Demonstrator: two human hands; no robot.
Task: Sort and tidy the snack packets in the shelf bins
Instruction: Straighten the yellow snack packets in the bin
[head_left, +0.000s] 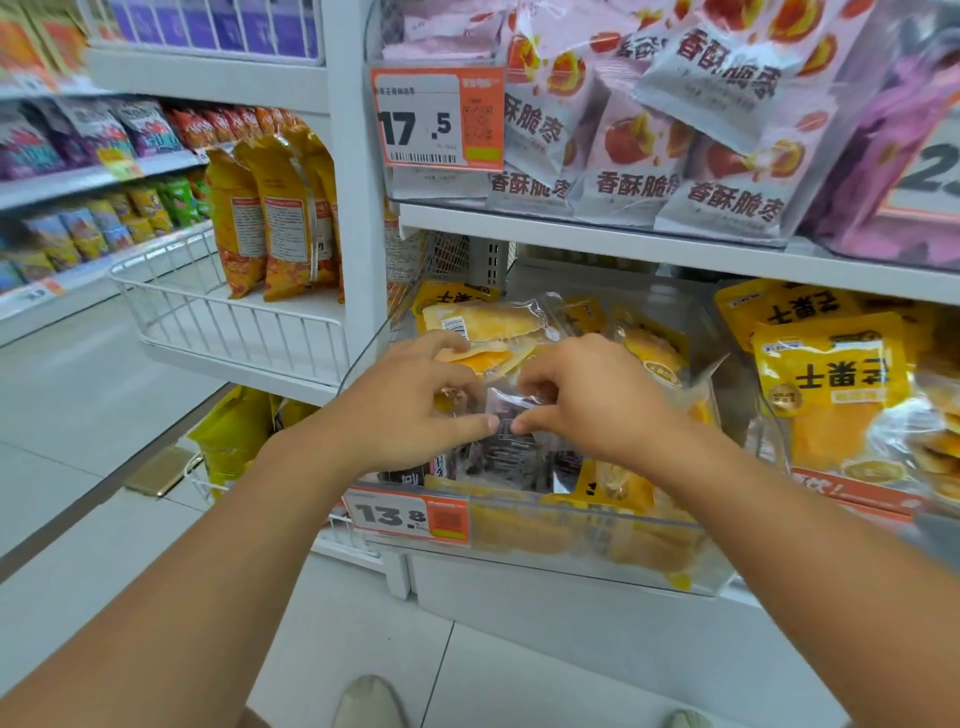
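Currently: both hands in the clear shelf bin (582, 525) priced 13.8. Left hand (410, 400) and right hand (587, 395) each pinch, thumb and curled fingers, the top edge of one dark-printed packet (511, 447) lying among yellow packets (488, 322). Step, as I judge it: pulling out a stray that does not match this bin. Next move calls for lifting it clear without dragging neighbours, then finding its proper bin.
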